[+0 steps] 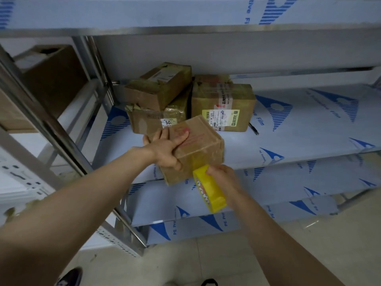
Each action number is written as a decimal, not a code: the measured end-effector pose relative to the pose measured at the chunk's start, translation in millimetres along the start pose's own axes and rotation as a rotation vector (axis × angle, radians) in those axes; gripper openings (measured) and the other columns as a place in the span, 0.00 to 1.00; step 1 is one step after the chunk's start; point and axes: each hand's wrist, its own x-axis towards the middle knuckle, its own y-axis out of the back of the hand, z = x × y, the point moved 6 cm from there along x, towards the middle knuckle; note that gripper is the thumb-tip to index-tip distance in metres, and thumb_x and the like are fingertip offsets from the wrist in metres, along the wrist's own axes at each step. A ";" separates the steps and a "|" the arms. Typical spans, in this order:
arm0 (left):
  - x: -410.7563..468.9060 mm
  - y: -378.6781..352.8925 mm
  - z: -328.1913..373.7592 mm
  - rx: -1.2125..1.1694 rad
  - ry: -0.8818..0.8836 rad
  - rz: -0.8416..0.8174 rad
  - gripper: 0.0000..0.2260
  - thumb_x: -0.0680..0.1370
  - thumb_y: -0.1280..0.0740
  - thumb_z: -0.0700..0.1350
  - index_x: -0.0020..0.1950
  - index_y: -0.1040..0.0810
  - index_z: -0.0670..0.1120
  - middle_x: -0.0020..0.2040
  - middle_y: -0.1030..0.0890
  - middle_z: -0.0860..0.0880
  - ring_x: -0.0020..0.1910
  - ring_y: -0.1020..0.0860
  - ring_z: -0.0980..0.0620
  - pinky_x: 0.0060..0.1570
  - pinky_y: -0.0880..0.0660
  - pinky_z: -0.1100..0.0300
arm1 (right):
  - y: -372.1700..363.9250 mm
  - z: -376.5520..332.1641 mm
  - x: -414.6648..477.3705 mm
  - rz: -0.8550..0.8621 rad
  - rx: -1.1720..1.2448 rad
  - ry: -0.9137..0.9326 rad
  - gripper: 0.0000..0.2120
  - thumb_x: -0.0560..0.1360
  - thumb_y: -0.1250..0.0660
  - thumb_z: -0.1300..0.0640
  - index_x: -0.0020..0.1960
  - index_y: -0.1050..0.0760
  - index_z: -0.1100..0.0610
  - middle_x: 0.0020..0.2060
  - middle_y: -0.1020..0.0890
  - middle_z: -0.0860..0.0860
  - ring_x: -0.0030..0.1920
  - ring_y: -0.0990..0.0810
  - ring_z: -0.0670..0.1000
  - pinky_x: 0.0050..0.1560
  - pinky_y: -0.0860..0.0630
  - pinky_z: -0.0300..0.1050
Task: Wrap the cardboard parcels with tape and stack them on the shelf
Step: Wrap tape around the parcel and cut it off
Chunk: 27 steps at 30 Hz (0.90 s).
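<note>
Left hand [165, 150] clasps the parcel [203, 148] from the left; right hand [223, 176], just below, grips the tape dispenser [213, 194].

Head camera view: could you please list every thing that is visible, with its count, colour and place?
front parcel: one, brown, tilted at the front edge of the shelf
stacked parcels: at least three, brown with labels, at the back of that shelf; one lies on another
tape dispenser: one, yellow, just below the front parcel
shelf: one metal rack, boards under white and blue film
large carton: one, brown, on the neighbouring rack, left
floor: beige tiles, below
shoe: one, dark, bottom edge
left hand: one, grips the front parcel's left corner
right hand: one, holds the tape dispenser
</note>
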 end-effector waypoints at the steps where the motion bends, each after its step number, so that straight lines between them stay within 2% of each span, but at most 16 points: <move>1: -0.7 4.6 2.4 -0.013 -0.005 -0.016 0.49 0.67 0.27 0.62 0.73 0.62 0.69 0.78 0.59 0.43 0.76 0.59 0.42 0.71 0.55 0.36 | 2.9 -3.5 -3.3 -0.028 0.007 0.000 0.10 0.74 0.36 0.61 0.37 0.29 0.51 0.27 0.24 0.48 0.18 0.25 0.39 0.16 0.33 0.31; 3: -1.8 14.3 2.7 -0.139 -0.047 -0.099 0.49 0.67 0.26 0.60 0.75 0.58 0.66 0.78 0.51 0.46 0.76 0.49 0.43 0.72 0.47 0.44 | 11.1 -16.0 -12.6 -0.078 -0.005 0.025 0.07 0.73 0.34 0.61 0.39 0.25 0.50 0.30 0.20 0.47 0.28 0.19 0.44 0.26 0.24 0.36; 4: -3.9 18.8 1.6 -0.235 -0.070 -0.152 0.48 0.67 0.25 0.59 0.76 0.55 0.64 0.77 0.46 0.49 0.75 0.44 0.45 0.72 0.43 0.50 | 16.1 -24.2 -17.8 -0.094 -0.028 0.044 0.05 0.72 0.33 0.60 0.44 0.23 0.50 0.37 0.18 0.49 0.37 0.17 0.48 0.36 0.21 0.41; 5: -7.4 23.3 0.1 -0.324 -0.086 -0.201 0.48 0.66 0.25 0.58 0.76 0.53 0.63 0.76 0.42 0.52 0.73 0.40 0.48 0.70 0.41 0.54 | 21.3 -33.9 -22.4 -0.113 -0.048 0.068 0.08 0.72 0.32 0.59 0.49 0.22 0.49 0.44 0.18 0.51 0.45 0.18 0.52 0.45 0.21 0.47; 6: -11.2 27.2 -1.8 -0.393 -0.092 -0.243 0.46 0.66 0.25 0.58 0.76 0.50 0.63 0.75 0.39 0.54 0.71 0.37 0.49 0.69 0.39 0.55 | 25.0 -46.4 -28.4 -0.140 -0.054 0.097 0.11 0.71 0.32 0.59 0.51 0.21 0.47 0.48 0.18 0.51 0.48 0.19 0.54 0.49 0.21 0.50; 7: -14.2 30.3 -4.0 -0.454 -0.086 -0.277 0.45 0.64 0.25 0.60 0.75 0.46 0.64 0.73 0.35 0.54 0.69 0.34 0.49 0.69 0.37 0.54 | 26.9 -60.2 -34.0 -0.175 -0.046 0.139 0.12 0.71 0.32 0.60 0.51 0.21 0.46 0.47 0.17 0.50 0.47 0.18 0.54 0.48 0.20 0.50; 9: -19.2 34.1 -7.3 -0.571 -0.057 -0.343 0.38 0.61 0.26 0.62 0.68 0.36 0.67 0.66 0.28 0.55 0.64 0.29 0.49 0.68 0.35 0.45 | 25.6 -89.0 -44.4 -0.271 -0.010 0.230 0.15 0.71 0.33 0.65 0.50 0.22 0.46 0.40 0.15 0.46 0.40 0.16 0.49 0.38 0.19 0.44; 11: -21.3 36.3 -11.0 -0.650 -0.042 -0.380 0.27 0.61 0.27 0.62 0.59 0.29 0.66 0.58 0.23 0.54 0.59 0.25 0.49 0.67 0.34 0.40 | 20.0 -114.4 -48.4 -0.334 0.055 0.263 0.19 0.71 0.33 0.68 0.57 0.25 0.50 0.37 0.15 0.47 0.36 0.15 0.48 0.33 0.20 0.41; 13: -17.9 42.7 -19.2 -0.675 -0.016 -0.306 0.24 0.63 0.27 0.62 0.58 0.25 0.62 0.55 0.20 0.51 0.55 0.23 0.49 0.66 0.32 0.41 | 10.6 -132.6 -43.9 -0.343 0.054 0.278 0.25 0.71 0.30 0.67 0.66 0.29 0.55 0.45 0.15 0.51 0.40 0.15 0.51 0.36 0.19 0.43; 15: -10.2 53.1 -27.8 -0.632 0.032 -0.128 0.25 0.67 0.27 0.60 0.62 0.24 0.56 0.57 0.22 0.50 0.57 0.25 0.48 0.65 0.30 0.47 | -1.2 -146.6 -35.5 -0.295 -0.028 0.304 0.29 0.71 0.27 0.59 0.70 0.32 0.55 0.56 0.19 0.52 0.48 0.18 0.49 0.43 0.20 0.43; 18: 1.4 67.0 -27.9 -0.585 0.075 0.192 0.19 0.77 0.34 0.54 0.65 0.24 0.49 0.60 0.23 0.47 0.54 0.25 0.49 0.55 0.30 0.58 | -20.8 -165.3 -21.6 -0.170 -0.035 0.354 0.31 0.69 0.25 0.50 0.68 0.30 0.56 0.58 0.21 0.53 0.53 0.19 0.52 0.51 0.20 0.48; 20: 5.9 69.0 -23.8 -0.530 0.093 0.324 0.17 0.80 0.40 0.54 0.65 0.25 0.47 0.60 0.22 0.44 0.56 0.25 0.46 0.55 0.28 0.55 | -33.9 -173.5 -17.8 -0.127 -0.036 0.376 0.32 0.68 0.25 0.46 0.67 0.29 0.58 0.60 0.21 0.57 0.57 0.21 0.57 0.60 0.24 0.55; 21: 9.2 66.8 -21.0 -0.515 0.082 0.336 0.18 0.81 0.42 0.54 0.66 0.26 0.47 0.61 0.23 0.44 0.58 0.25 0.45 0.58 0.28 0.54 | -38.7 -175.5 -15.0 -0.129 -0.030 0.382 0.33 0.68 0.25 0.44 0.66 0.29 0.59 0.60 0.21 0.59 0.58 0.21 0.59 0.61 0.25 0.58; 23: 14.7 62.0 -18.3 -0.536 0.072 0.323 0.19 0.82 0.44 0.54 0.68 0.28 0.48 0.63 0.24 0.43 0.61 0.26 0.44 0.59 0.30 0.53 | -43.8 -173.8 -9.3 -0.152 0.006 0.365 0.32 0.68 0.26 0.43 0.65 0.28 0.60 0.53 0.18 0.61 0.53 0.18 0.60 0.57 0.22 0.57; 25: 19.3 61.7 -21.5 -0.583 0.083 0.338 0.18 0.81 0.43 0.54 0.69 0.28 0.49 0.65 0.25 0.44 0.63 0.27 0.44 0.58 0.31 0.55 | -44.3 -169.1 -7.6 -0.181 0.023 0.381 0.19 0.73 0.29 0.48 0.58 0.26 0.58 0.38 0.14 0.56 0.38 0.15 0.54 0.43 0.19 0.47; 27: 23.0 62.0 -24.2 -0.607 0.090 0.370 0.17 0.81 0.41 0.54 0.67 0.26 0.50 0.65 0.24 0.45 0.62 0.26 0.44 0.58 0.31 0.55 | -39.7 -166.2 -10.6 -0.154 0.032 0.426 0.04 0.76 0.32 0.54 0.48 0.25 0.53 0.28 0.17 0.47 0.28 0.18 0.46 0.30 0.22 0.37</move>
